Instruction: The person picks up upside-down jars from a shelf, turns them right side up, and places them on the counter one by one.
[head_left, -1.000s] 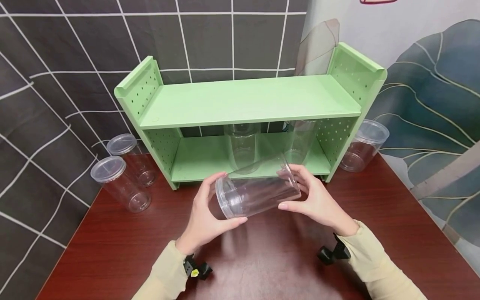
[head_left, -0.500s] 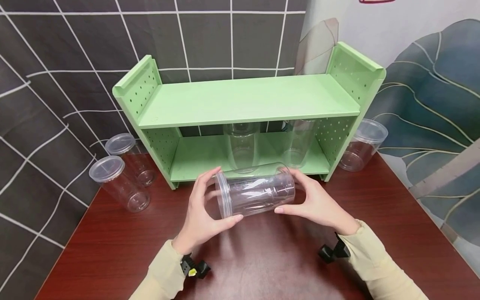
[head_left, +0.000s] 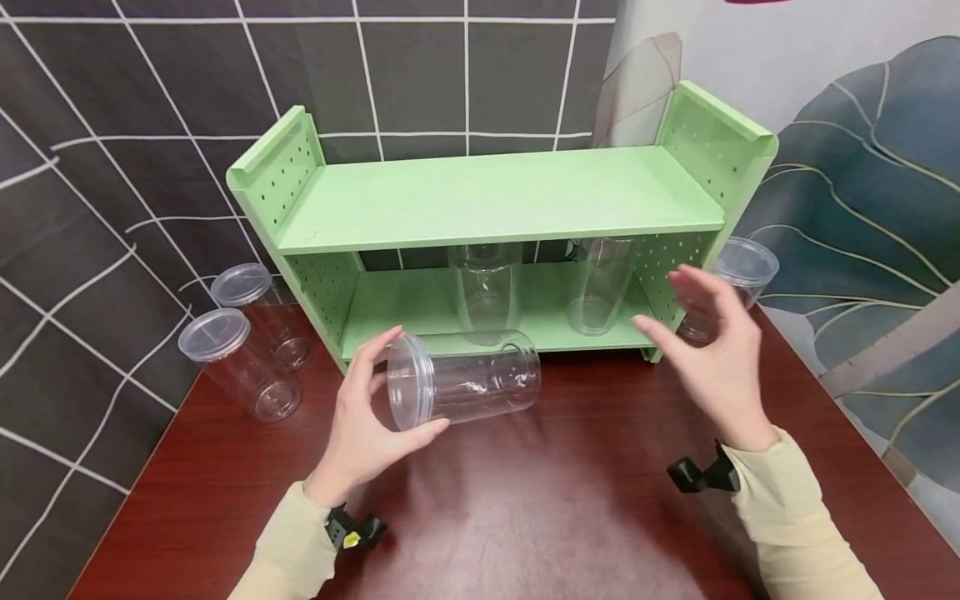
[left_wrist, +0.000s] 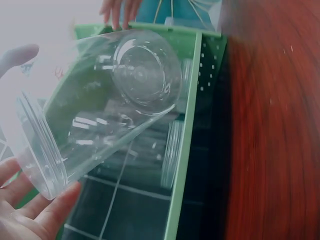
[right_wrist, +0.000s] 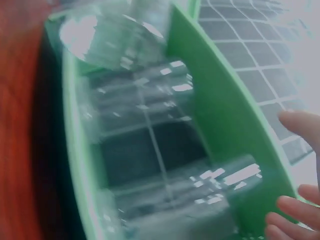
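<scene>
I find the clear lidded plastic jar (head_left: 465,377) lying on its side, held above the counter (head_left: 570,508) just in front of the green shelf unit (head_left: 495,200). Its long axis runs roughly left to right, the lidded end toward my left and the base pointing right, toward the middle of the counter. My left hand (head_left: 367,425) grips the lidded end, thumb below the rim and fingers curled over the top; the left wrist view confirms the fingertips (left_wrist: 60,205) under the lid rim. My right hand (head_left: 712,350) is off the jar, well apart to the right, fingers spread and loosely straight, holding nothing. It sits near the right side panel of the shelf unit. The left hand is therefore the only one in contact, and the jar's free base end faces the right hand.

Two further clear jars (head_left: 487,287) stand upright on the lower shelf, behind the held jar. Two lidded jars (head_left: 232,362) stand on the counter left of the unit, and one lidded jar (head_left: 731,287) right of it, partly hidden by my right hand.
</scene>
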